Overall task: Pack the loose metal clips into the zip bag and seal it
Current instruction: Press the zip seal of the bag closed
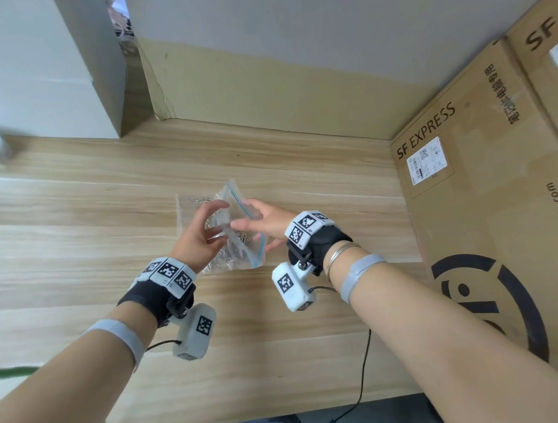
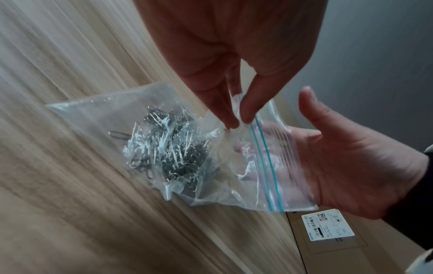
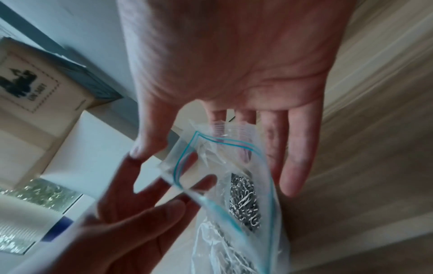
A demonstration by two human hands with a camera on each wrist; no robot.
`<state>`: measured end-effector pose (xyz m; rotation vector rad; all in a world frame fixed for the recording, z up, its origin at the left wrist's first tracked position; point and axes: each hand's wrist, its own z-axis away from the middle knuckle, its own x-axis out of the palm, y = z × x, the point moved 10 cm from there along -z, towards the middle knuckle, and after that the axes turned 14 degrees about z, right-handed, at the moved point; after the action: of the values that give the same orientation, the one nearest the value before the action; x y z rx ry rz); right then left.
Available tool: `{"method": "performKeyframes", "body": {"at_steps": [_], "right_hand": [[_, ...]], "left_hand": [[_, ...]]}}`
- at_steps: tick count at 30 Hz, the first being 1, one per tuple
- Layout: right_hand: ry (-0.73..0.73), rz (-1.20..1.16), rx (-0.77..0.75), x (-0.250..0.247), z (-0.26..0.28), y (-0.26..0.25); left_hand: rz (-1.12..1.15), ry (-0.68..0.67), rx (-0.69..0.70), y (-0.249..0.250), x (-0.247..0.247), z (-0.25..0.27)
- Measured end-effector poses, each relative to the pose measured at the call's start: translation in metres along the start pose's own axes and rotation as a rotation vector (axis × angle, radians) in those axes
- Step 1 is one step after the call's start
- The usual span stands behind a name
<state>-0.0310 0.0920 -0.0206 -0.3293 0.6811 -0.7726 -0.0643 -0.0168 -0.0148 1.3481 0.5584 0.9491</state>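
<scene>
Zip bag (image 1: 238, 229) lies mid-counter (image 1: 63, 206) between both hands, cardboard boxes (image 1: 497, 209) walling the right edge. From the left wrist, the left hand (image 2: 229, 61) pinches the bag's film beside the blue seal; metal clips (image 2: 164, 146) heap inside. From the right wrist, the right hand (image 3: 236, 61) lies spread, fingers straight under the gaping mouth.

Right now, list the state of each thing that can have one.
Zip bag: mouth open, unsealed, bottom on the table.
Clips: heaped inside the bag.
Left hand: pinches the bag's upper film near the zip.
Right hand: fingers straight, palm flat behind the bag's mouth.
Cardboard box: upright at the right, closed.
</scene>
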Motion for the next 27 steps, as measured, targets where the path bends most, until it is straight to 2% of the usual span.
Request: {"method": "performKeyframes", "body": {"at_steps": [3, 7, 9, 11, 14, 16, 19, 27], "right_hand": [[0.013, 0.170, -0.052, 0.004, -0.004, -0.007], [0.190, 0.388, -0.077, -0.004, -0.011, -0.012], [0.257, 0.413, -0.088, -0.009, -0.010, -0.014], [0.285, 0.420, -0.104, -0.018, -0.003, -0.017], [0.235, 0.492, -0.143, -0.033, 0.012, -0.023], [0.206, 0.568, -0.170, -0.044, 0.020, -0.027], [0.201, 0.627, -0.183, -0.063, 0.028, -0.029], [0.260, 0.662, -0.140, -0.098, 0.054, -0.020]], "left_hand": [[-0.035, -0.061, 0.031, 0.002, 0.005, -0.003], [0.000, -0.064, -0.028, -0.003, 0.003, -0.008], [-0.051, 0.009, -0.007, 0.002, -0.005, -0.010], [-0.184, 0.147, 0.059, 0.017, -0.022, -0.015], [-0.316, 0.267, 0.113, 0.036, -0.042, -0.023], [-0.369, 0.248, 0.116, 0.043, -0.045, -0.030], [-0.438, 0.138, 0.142, 0.049, -0.035, -0.039], [-0.397, 0.010, 0.345, 0.076, 0.000, -0.027]]}}
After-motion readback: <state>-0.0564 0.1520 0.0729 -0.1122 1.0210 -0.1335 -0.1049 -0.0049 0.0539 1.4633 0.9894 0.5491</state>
